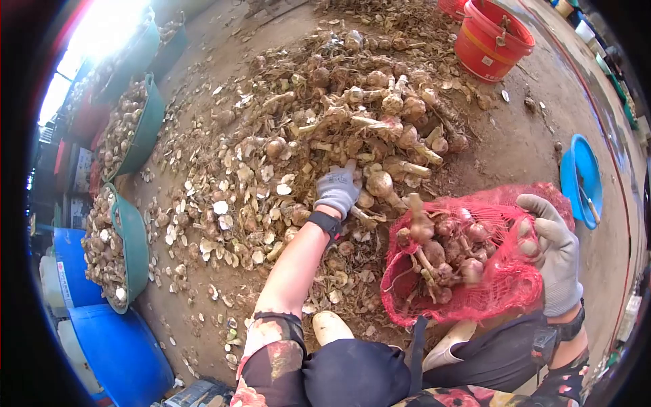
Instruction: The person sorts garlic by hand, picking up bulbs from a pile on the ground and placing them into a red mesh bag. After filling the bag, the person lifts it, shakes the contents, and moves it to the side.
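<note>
Fingers point(347, 175) of my left hand point(337, 191) press into the garlic pile point(352, 115) on the floor.
My right hand point(556, 252) clenches the red mesh bag point(498, 285), part full of bulbs; whether the left grasps anything I cannot tell.

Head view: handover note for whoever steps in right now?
Left hand: gloved, down on the garlic pile, fingers among the bulbs; grip cannot be told.
Right hand: gloved, holding the bag open by its rim, near the knees.
Things: the bag, of red mesh, has bulbs in it. The pile lies on the ground ahead. Tubs at left hold more garlic. A red bucket stands beyond the pile.
Done: bag partly filled.
Left: most of the pile is still on the ground.
</note>
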A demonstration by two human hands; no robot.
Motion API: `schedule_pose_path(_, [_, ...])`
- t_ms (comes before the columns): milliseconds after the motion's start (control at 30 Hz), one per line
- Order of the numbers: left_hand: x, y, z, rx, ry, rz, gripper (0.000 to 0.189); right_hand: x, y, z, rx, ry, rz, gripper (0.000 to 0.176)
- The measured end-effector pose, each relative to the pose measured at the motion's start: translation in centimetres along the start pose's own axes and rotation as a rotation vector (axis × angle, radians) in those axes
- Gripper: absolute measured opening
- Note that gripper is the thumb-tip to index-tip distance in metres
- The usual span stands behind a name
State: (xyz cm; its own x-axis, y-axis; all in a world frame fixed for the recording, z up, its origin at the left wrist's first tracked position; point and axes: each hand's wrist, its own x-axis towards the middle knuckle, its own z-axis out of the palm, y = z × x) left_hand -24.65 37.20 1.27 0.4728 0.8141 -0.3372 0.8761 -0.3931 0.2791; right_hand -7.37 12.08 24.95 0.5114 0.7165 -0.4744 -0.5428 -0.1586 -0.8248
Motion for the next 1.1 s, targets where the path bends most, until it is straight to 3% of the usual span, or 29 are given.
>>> schedule_pose_path(33, [0.3,-0.7,0.6,0.019,0.077,0.112,0.034,-0.1,0.0,0.0,-0.002,0.004,-0.005,0.034])
schedule_pose_path(133, [1.8,-2.6,2.1,-0.093,0.105,0.070,0.038,0.0,0.0,0.5,0.015,0.052,-0.002,0.034])
schedule_pose_path(167, [1.5,-4.0,3.5,-0.212,0.323,0.130,0.042,-0.1,-0.1,0.5,-0.002,0.068,-0.017,0.033])
schedule_pose_path(200, [-0.4,-3.4,1.3,-0.390,0.294,0.090,0.042,-0.2,-0.1,0.4,-0.017,0.086,-0.030,0.033])
schedule_pose_path(267, [-3.1,-3.2,0.7,-0.704,0.440,0.092,0.043,-0.2,-0.2,-0.1,-0.010,0.061,-0.015,0.033])
schedule_pose_path(333, [-6.3,-1.2,-0.9,-1.228,0.232,0.246,0.044,-0.1,-0.3,-0.3,0.000,0.032,-0.011,0.032])
schedule_pose_path(367, [-6.8,0.3,-2.2,-1.225,0.234,0.253,0.044,0.0,-0.2,-0.4,0.007,0.006,0.000,0.032])
schedule_pose_path(500, [-8.5,5.2,-5.7,-0.494,0.426,0.932,0.049,0.1,-0.3,0.0,-0.039,0.036,0.001,0.032])
schedule_pose_path(533, [-4.8,4.6,-5.2,-0.464,0.546,0.887,0.051,0.0,-0.3,-0.1,-0.039,0.040,-0.003,0.032])
schedule_pose_path(567, [-3.4,4.6,-7.8,-0.270,0.518,0.552,0.055,-0.1,-0.4,-0.3,-0.054,0.046,0.012,0.032])
schedule_pose_path(633, [3.4,2.4,-9.4,0.026,0.622,0.271,0.075,-0.2,-0.6,-0.8,-0.093,0.043,0.029,0.030])
schedule_pose_path(700, [10.8,-1.2,-9.0,-0.086,0.198,0.317,0.090,-0.8,-0.9,-0.4,-0.101,0.072,0.030,0.030])
schedule_pose_path(733, [11.2,-0.6,-9.5,0.068,0.135,0.275,0.096,-1.1,-1.0,-0.3,-0.111,0.095,0.044,0.029])
schedule_pose_path(933, [14.7,1.5,-9.0,-0.061,-0.010,0.641,0.083,-0.9,-1.3,0.0,-0.138,0.148,0.051,0.029])
schedule_pose_path(1000, [12.6,2.9,-9.0,0.057,-0.056,0.516,0.069,-0.8,-1.4,-0.1,-0.119,0.116,0.099,0.028])
schedule_pose_path(1067, [12.0,1.2,-9.1,0.025,-0.085,0.592,0.068,-0.6,-1.3,0.2,-0.109,0.114,0.093,0.028])
schedule_pose_path(1100, [11.9,-0.7,-8.2,-0.020,0.009,0.684,0.071,-0.7,-1.2,0.2,-0.089,0.115,0.090,0.028])
